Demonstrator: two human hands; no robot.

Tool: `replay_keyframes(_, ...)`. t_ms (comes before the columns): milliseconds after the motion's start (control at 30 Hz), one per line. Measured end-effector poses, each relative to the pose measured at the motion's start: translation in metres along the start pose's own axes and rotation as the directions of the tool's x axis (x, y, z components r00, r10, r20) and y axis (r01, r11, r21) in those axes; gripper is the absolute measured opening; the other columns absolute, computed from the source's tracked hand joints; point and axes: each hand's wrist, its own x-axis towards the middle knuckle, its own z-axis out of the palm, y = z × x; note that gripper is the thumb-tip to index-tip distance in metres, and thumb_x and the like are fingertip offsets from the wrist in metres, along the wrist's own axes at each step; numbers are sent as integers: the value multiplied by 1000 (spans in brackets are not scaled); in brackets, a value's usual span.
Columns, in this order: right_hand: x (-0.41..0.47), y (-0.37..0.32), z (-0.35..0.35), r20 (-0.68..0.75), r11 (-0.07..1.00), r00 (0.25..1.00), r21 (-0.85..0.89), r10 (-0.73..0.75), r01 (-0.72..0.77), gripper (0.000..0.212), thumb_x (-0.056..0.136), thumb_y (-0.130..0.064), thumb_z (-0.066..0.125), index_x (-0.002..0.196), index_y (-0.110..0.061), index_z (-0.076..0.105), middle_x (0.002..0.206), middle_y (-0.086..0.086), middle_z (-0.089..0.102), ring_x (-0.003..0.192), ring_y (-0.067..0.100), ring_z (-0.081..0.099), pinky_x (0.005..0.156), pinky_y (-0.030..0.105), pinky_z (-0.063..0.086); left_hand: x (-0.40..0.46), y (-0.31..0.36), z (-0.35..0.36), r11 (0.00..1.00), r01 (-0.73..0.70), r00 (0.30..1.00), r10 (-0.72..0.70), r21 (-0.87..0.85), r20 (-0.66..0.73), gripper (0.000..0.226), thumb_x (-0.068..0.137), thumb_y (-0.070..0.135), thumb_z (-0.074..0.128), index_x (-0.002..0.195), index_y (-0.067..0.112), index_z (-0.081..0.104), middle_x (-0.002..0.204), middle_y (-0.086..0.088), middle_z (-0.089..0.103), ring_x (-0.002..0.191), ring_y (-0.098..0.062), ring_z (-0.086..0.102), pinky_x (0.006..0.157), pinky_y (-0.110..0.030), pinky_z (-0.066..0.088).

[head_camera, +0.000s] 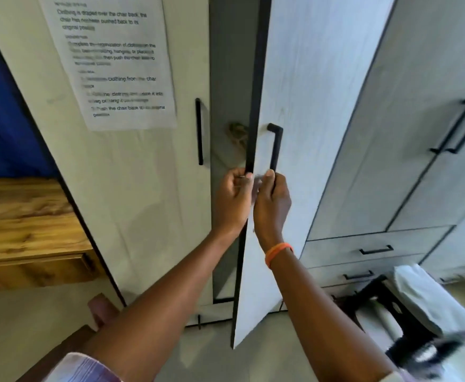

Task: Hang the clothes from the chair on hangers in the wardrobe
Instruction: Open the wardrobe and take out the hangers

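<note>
Hands meet at the wardrobe door [308, 111] in the head view, the only one we have. Our left hand [232, 198] has its fingers [239, 179] curled around the door's dark front edge, just below a blurred, brownish thing in the gap that we cannot identify. Our right hand [271, 201], with an orange band [278, 253] at the wrist, wraps its fingers around the lower end of the black door handle [275, 146]. The two hands sit just beside each other, nearly touching.

We judge this double grip as a way to steer the door: the handle gives the pull, the edge gives control of the swing. The door stands ajar, its free edge angled toward us, with a narrow grey opening between it and the neighbouring closed door [148, 166], which carries a printed sheet [115, 62].

The door's long axis runs upright, floor to top, and the handle runs parallel to it, also upright.

As for the clothes, we see a pale garment [430, 296] draped over a dark chair [377, 296] at lower right, well apart from both hands. No hanger is visible, and the wardrobe's inside is too dark and narrow to read. Hanging has not yet begun, as we judge it.
</note>
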Motion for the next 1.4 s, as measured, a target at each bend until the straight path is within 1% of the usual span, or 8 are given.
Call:
replay_keyframes(133, -23, -6, -42, -204, 982, 979, -178, 24, -61, 33, 102, -31, 50, 130, -13, 53, 129, 7, 47, 118, 16, 43, 108, 30, 30, -31, 8, 16, 995, 12, 984, 6, -97, 177, 12, 99, 31, 55, 97, 23, 63, 83, 9, 66, 77, -4, 62, 75, -28, 52)
replay_keyframes(233, -44, -7, -65, -288, 940, 955, -339, -75, -29, 57, 97, -24, 60, 147, -15, 35, 140, 7, 31, 124, 5, 25, 102, 15, 13, -45, 19, 27, 982, 65, 910, 14, -176, 415, 20, 100, 39, 50, 98, 28, 67, 96, 4, 70, 93, -12, 65, 87, -32, 51)
replay_keyframes(400, -77, -6, -74, -334, 917, 926, -398, -174, 29, 52, 87, -17, 67, 130, -22, 38, 132, 1, 29, 117, 10, 32, 97, 27, 30, -61, 35, 27, 975, 193, 685, -54, -110, 727, 52, 102, 55, 30, 119, 23, 68, 114, 5, 71, 100, -11, 69, 89, -27, 54)
replay_keyframes(600, -68, 3, -58, -260, 953, 963, -302, -70, -12, 30, 88, -9, 61, 112, -25, 52, 111, -8, 48, 103, 12, 46, 93, 44, 45, -44, 11, -7, 990, 140, 851, -122, 4, 510, 29, 103, 43, 44, 109, 24, 65, 110, 0, 68, 104, -20, 66, 94, -43, 53)
replay_keyframes(733, -48, 2, -27, -82, 964, 996, -262, 35, -55, 11, 90, -11, 61, 99, -15, 59, 97, -2, 61, 90, 15, 58, 79, 30, 48, -11, -11, -44, 987, 156, 959, -163, 49, 233, 12, 97, 29, 56, 88, 29, 64, 89, 6, 66, 96, -24, 66, 89, -42, 53)
replay_keyframes(967, 7, 8, 65, 262, 966, 947, -225, 185, -127, 3, 88, -12, 61, 88, -14, 61, 91, 9, 68, 88, 29, 65, 83, 41, 54, 42, -27, -85, 987, 130, 991, -126, 95, -47, 19, 99, 25, 55, 116, 20, 62, 110, 5, 63, 106, -16, 60, 92, -28, 47)
replay_keyframes(1200, 70, 23, 148, 458, 991, 882, -112, 111, -67, 67, 96, -27, 62, 152, -7, 30, 152, 14, 39, 140, 28, 37, 116, 37, 29, 113, -37, -72, 979, 120, 977, -86, 167, -198, 51, 100, 32, 56, 145, 15, 40, 142, -4, 50, 127, -18, 50, 102, -28, 41)
replay_keyframes(1400, 98, 46, 168, 552, 998, 834, 42, 16, -47, 51, 97, -29, 56, 140, -7, 41, 133, 17, 55, 117, 27, 53, 96, 40, 42, 158, -43, -45, 972, 142, 968, -98, 186, -229, 30, 101, 25, 53, 128, 12, 56, 118, 1, 61, 110, -16, 58, 90, -23, 46)
